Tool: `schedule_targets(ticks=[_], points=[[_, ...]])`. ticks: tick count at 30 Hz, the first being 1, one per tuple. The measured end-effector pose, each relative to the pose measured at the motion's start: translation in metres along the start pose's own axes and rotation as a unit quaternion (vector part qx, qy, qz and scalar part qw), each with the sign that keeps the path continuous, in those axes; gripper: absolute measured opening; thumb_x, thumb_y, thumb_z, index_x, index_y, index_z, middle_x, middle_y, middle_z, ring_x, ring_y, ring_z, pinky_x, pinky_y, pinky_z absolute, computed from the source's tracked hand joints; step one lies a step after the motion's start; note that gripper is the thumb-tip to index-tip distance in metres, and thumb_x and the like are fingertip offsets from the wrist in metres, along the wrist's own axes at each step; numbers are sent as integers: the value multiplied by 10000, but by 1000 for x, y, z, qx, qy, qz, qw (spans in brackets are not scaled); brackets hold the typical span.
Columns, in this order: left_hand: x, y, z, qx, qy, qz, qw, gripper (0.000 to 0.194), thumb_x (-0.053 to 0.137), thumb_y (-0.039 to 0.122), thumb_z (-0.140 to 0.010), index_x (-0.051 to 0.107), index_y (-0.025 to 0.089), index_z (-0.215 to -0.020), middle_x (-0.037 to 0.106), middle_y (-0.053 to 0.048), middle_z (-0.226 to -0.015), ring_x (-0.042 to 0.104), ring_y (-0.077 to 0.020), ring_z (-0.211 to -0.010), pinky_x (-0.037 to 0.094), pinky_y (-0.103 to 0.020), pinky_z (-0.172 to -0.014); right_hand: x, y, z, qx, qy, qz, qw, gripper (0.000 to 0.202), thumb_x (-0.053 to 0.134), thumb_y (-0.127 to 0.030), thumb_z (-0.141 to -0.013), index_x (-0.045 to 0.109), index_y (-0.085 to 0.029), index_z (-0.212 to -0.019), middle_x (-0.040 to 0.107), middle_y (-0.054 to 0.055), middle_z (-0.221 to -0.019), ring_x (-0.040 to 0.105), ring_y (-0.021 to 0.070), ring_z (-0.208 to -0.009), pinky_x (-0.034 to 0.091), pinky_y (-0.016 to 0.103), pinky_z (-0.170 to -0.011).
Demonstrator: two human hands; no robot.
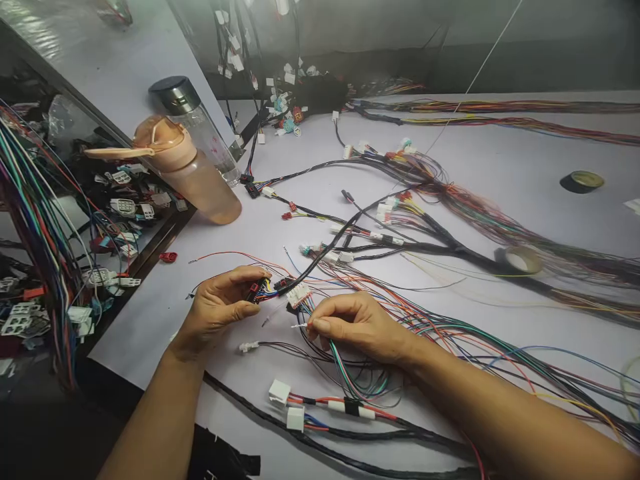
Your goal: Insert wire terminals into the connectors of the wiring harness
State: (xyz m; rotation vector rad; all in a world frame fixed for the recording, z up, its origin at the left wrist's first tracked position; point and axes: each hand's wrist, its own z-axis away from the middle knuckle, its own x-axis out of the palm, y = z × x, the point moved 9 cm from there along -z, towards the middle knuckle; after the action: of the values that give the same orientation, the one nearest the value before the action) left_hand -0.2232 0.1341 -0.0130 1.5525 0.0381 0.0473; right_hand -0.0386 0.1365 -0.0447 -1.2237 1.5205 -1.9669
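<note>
My left hand (pixel 220 303) grips a black connector (pixel 257 289) between thumb and fingers. Several coloured wires run out of it into a black-taped cable (pixel 320 260). To its right, my right hand (pixel 357 323) pinches a thin wire whose small metal terminal (pixel 299 325) sticks out to the left, apart from the connector. Between the hands lies a white multi-pin connector (pixel 299 295) with wires in it. A small clear-white connector (pixel 249 347) rests on the table below the hands.
Two bottles, one peach (pixel 200 180) and one clear (pixel 213 137), stand at the left. Two white connectors (pixel 279 392) (pixel 295 419) lie in front. Wire bundles (pixel 475 327) spread rightward. Tape rolls (pixel 583 181) (pixel 520 260) sit at right. Hanging wires (pixel 40 233) and loose connectors (pixel 123 207) fill the left edge.
</note>
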Motion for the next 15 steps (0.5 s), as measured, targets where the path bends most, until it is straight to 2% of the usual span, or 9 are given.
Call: schedule_targets(ticks=[6, 15], points=[[4, 1, -1, 17, -25, -4, 1000, 392, 808, 140, -671, 750, 264, -1038, 713, -57, -1045, 650, -180, -1012, 529, -228, -891, 3, -1, 1, 4, -9, -16, 1000, 221, 664, -332, -879, 718, -117, -868, 658, 29, -773, 524, 70, -666, 400, 192, -624], [-6, 1, 1, 4, 26, -32, 999, 390, 836, 172, -640, 757, 270, -1009, 727, -56, -1050, 667, -179, -999, 538, -207, -875, 1, 2, -1, 17, -3, 1, 1000, 276, 678, -370, -859, 716, -97, -865, 610, 17, -723, 495, 71, -633, 374, 203, -597]])
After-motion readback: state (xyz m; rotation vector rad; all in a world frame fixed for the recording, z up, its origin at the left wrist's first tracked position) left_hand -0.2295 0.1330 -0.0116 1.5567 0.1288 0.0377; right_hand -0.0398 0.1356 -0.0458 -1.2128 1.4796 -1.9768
